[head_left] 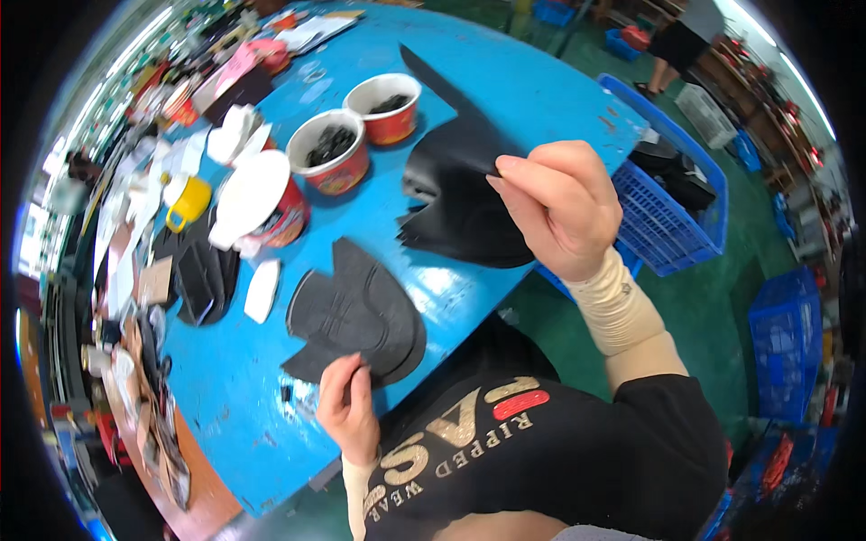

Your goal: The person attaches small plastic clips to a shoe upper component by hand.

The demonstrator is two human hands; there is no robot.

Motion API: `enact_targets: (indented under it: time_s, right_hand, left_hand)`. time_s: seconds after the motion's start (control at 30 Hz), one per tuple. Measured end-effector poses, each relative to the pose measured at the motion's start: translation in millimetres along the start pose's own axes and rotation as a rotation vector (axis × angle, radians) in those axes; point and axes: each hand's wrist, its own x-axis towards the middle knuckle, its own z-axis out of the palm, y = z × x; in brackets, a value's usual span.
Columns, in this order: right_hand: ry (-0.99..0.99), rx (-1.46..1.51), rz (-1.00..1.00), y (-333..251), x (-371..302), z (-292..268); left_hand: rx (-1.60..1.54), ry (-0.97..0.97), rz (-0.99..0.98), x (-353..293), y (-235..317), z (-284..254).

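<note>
My right hand [566, 203] is closed in a pinch at the upper edge of a smooth black leather-like piece [469, 212]. That piece has jagged notches on its left side and partly overhangs the table's near edge. My left hand [347, 410] is also pinched, at the near edge of a few stacked dark grey shaped pieces [352, 307]. A small dark bit shows at its fingertips, too small to name. Beyond the black piece, a long narrow black strip [442, 86] lies on the blue table [505, 54].
Two paper tubs [329, 176] [388, 131] hold black scraps. Left of them stand a white-topped tub [257, 194], a yellow cup [188, 200] and a pile of black pieces [203, 279]. Blue crates [672, 230] sit on the floor at right; another person [681, 54] stands beyond.
</note>
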Motion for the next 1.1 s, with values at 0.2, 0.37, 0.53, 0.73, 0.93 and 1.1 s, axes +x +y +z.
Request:
enact_targets:
  time_s: [0.2,0.37,0.53,0.73,0.93,1.1]
  right_hand:
    - [-0.525,0.017,0.127,-3,-71,36]
    - [-0.468,0.512,0.444,-59,-55,43]
    - [-0.73,0.995,0.66,-99,-62,66]
    - [-0.934,1.123,0.868,-107,-70,71]
    - [-1.008,1.109,0.945,-105,-74,68]
    - [-1.102,1.451,1.443,-97,-68,71]
  left_hand:
    - [-0.54,0.068,-0.305,4,7,9]
    - [-0.738,0.051,-0.396,15,13,13]
    - [-0.813,0.086,-0.338,13,8,19]
    - [-0.617,0.13,-0.321,4,7,12]
    - [-0.454,0.05,-0.319,2,8,7]
    - [-0.643,-0.047,-0.432,5,8,6]
